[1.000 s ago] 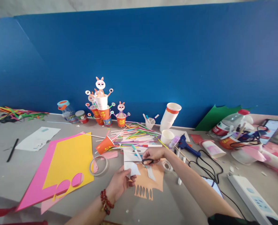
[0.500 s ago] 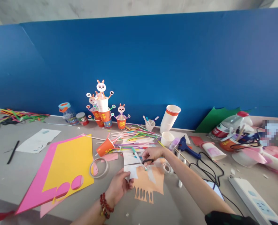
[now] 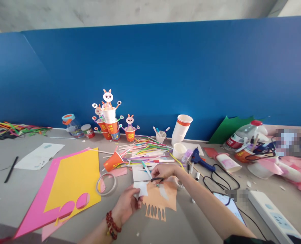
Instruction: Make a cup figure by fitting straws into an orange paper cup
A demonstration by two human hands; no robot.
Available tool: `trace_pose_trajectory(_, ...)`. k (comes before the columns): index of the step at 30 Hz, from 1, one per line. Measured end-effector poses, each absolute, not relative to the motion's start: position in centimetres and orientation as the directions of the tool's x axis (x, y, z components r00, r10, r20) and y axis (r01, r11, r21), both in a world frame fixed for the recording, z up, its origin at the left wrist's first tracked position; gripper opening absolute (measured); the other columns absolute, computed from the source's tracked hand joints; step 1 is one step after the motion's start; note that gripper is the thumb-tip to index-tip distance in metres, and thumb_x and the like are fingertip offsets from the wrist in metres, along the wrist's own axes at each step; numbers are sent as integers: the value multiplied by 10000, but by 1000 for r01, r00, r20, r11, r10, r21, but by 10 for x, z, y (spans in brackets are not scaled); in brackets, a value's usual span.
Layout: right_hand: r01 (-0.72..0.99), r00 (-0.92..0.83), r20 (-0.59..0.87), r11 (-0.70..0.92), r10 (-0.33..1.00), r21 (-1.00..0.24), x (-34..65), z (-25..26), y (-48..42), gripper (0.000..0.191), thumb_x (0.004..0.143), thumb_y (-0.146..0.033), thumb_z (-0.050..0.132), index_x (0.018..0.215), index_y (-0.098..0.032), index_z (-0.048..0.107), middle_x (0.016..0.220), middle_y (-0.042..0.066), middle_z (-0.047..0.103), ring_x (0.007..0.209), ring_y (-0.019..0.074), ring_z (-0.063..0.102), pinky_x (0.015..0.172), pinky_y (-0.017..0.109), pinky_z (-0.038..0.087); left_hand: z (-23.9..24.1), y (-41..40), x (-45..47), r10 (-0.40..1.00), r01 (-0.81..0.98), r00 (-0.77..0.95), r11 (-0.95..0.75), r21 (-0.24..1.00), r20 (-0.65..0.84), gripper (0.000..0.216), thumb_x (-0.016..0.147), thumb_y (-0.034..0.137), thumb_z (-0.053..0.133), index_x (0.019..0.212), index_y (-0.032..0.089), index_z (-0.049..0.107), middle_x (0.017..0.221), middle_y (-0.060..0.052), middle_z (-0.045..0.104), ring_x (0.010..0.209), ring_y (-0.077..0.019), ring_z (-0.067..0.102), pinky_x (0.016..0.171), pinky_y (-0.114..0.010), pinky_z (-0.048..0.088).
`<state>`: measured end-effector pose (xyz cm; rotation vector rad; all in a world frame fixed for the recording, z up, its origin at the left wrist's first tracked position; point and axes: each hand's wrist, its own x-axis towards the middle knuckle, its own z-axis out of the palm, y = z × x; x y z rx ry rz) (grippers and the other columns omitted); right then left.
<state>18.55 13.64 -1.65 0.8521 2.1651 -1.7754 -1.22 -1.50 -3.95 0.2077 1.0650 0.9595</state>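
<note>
My left hand pinches a small piece of white paper between thumb and fingers. My right hand is closed on the black handles of a pair of scissors, whose blades point left along the upper edge of that piece. Under both hands lies a peach-coloured sheet with a row of slits cut along its near edge. More white paper shows behind the blades. A marker with a teal cap leans beside my right fingers. Whether the blades are apart is too small to tell.
Left of my hands are a tape roll, yellow sheet and tipped orange cup. Behind lie several coloured sticks and rabbit-faced cups. To the right are a blue glue gun, black cables and a power strip.
The view has shifted slightly, with the wall edge lower in the picture. The scissors sit a little nearer my left hand. Both hands keep their hold.
</note>
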Motion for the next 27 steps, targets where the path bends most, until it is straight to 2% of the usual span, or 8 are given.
trace_pose_trajectory(5,482,-815,-406,95,413,-871,179,-24,126,350,640,-437,812,643,-135,635,519,-63,558,487,67,457,477,172,334,-40,-19,-12,782,-539,169,583,608,-600,203,695,170,687,853,160,561,613,-4,635,464,-103,557,429,-195,336)
trace_pose_trajectory(8,405,-794,-312,70,521,-912,179,-20,114,389,684,-470,784,613,-146,579,518,-60,555,473,60,436,460,169,310,-39,-23,-14,867,-475,175,489,731,-466,274,692,240,748,903,138,605,674,-18,664,515,-108,579,462,-204,378)
trace_pose_trajectory(11,295,-741,-217,18,636,-955,184,-13,94,435,762,-568,688,692,-169,530,581,-41,587,445,53,393,422,172,274,-28,-24,-20,942,-361,167,333,871,-291,283,733,323,753,902,141,615,654,-5,656,569,-124,600,539,-227,447)
trace_pose_trajectory(17,52,-549,-61,-39,833,-998,181,-10,38,524,806,-718,523,849,-201,453,755,-10,579,448,42,359,414,182,283,7,-11,-24,973,-319,172,202,926,-153,253,818,299,665,1017,151,614,874,-62,720,693,-171,670,635,-280,503)
trace_pose_trajectory(18,10,-512,-52,-55,858,-998,177,-13,31,511,808,-707,534,862,-207,441,758,-11,580,446,44,366,402,177,280,9,-8,-22,976,-329,167,190,925,-141,256,821,292,657,1032,153,614,909,-71,724,713,-180,679,645,-284,505)
trace_pose_trajectory(22,-320,-235,-52,-127,971,-939,160,-24,17,436,717,-473,782,886,-210,478,693,-59,541,412,24,326,355,149,276,4,-2,-10,976,-355,154,203,913,-157,268,807,294,662,1036,162,614,977,-89,727,780,-210,696,688,-304,519)
trace_pose_trajectory(24,-374,-150,-38,-93,988,-923,155,-29,18,412,692,-416,811,859,-204,499,694,-63,539,407,18,333,347,144,288,-5,0,-3,971,-345,145,229,910,-189,275,779,295,692,1009,161,622,979,-88,724,828,-218,687,707,-305,523)
trace_pose_trajectory(27,-340,-57,-6,-25,998,-940,157,-37,23,414,643,-361,844,781,-201,488,688,-60,559,410,25,366,336,141,306,-15,2,1,959,-330,159,277,902,-236,315,733,307,735,991,162,627,926,-68,717,854,-212,658,732,-300,519)
